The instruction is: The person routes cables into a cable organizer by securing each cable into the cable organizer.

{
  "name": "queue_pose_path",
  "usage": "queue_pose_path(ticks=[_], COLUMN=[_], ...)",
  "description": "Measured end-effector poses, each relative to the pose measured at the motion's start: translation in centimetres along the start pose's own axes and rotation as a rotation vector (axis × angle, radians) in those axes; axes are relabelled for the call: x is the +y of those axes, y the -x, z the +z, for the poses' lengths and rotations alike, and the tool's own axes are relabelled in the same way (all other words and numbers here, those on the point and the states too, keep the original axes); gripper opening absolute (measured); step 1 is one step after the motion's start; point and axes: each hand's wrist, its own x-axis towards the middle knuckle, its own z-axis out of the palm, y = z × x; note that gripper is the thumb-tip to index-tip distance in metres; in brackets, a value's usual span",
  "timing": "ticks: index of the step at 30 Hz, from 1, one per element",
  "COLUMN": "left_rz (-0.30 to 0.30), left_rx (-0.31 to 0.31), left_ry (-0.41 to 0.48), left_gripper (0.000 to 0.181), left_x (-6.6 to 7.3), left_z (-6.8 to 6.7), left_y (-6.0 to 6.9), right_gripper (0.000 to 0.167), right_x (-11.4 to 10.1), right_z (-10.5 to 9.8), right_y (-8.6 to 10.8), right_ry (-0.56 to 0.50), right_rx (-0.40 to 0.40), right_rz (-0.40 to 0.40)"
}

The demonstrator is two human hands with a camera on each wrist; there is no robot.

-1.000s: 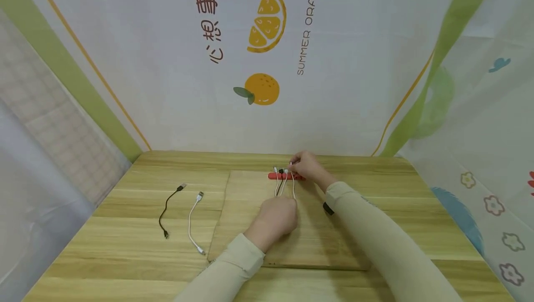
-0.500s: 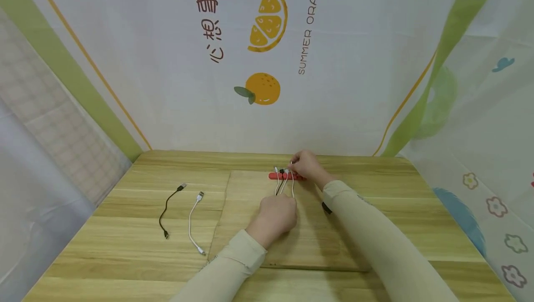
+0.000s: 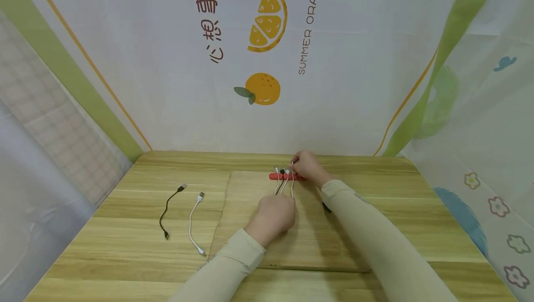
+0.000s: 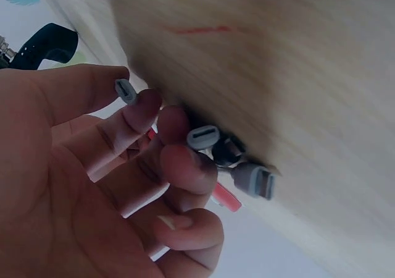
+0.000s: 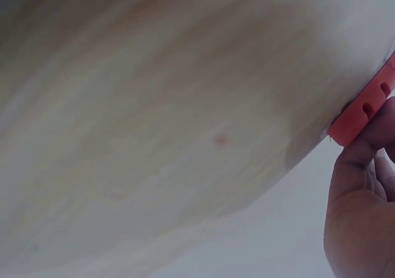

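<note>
A light wood-grain table (image 3: 104,228) fills the lower half of your head view, with a flat, pale wooden board (image 3: 325,246) at its centre. Behind it hangs a white cloth backdrop (image 3: 342,84) printed with orange fruit and lettering; green bands edge it. At left on the table lie a short black USB cable (image 3: 165,211) and a short white USB cable (image 3: 190,223).

A red, bar-shaped cable clip (image 3: 273,176) sits at the board's far edge, right of centre, with cables across it. The rightmost thin white cable (image 3: 292,188) runs between your hands. Your right hand (image 3: 309,165) pinches its upper end, fingers against the clip. Your left hand (image 3: 274,211), nearer you, has fingers curled; in its wrist view, two fingertips clamp a small white plug (image 4: 125,91).
</note>
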Motion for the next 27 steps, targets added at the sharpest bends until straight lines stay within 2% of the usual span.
queue_pose_path(ticks=[8, 13, 19, 27], left_rz=[0.019, 0.017, 0.017, 0.036], left_rx=[0.020, 0.006, -0.004, 0.016], left_ry=[-0.030, -0.016, 0.010, 0.016], left_gripper=[0.016, 0.016, 0.017, 0.018], left_x=[-0.39, -0.53, -0.58, -0.39], left_z=[0.29, 0.23, 0.30, 0.76], left_y=[-0.13, -0.13, -0.03, 0.18], right_gripper=[0.020, 0.024, 0.028, 0.031], right_x=[-0.09, -0.04, -0.09, -0.27], right_z=[-0.22, -0.40, -0.60, -0.62], right_y=[-0.03, -0.05, -0.17, -0.07], right_ry=[0.014, 0.013, 0.060, 0.126], right_rx=[-0.019, -0.040, -0.057, -0.078], right_rz=[0.005, 0.009, 0.015, -0.007])
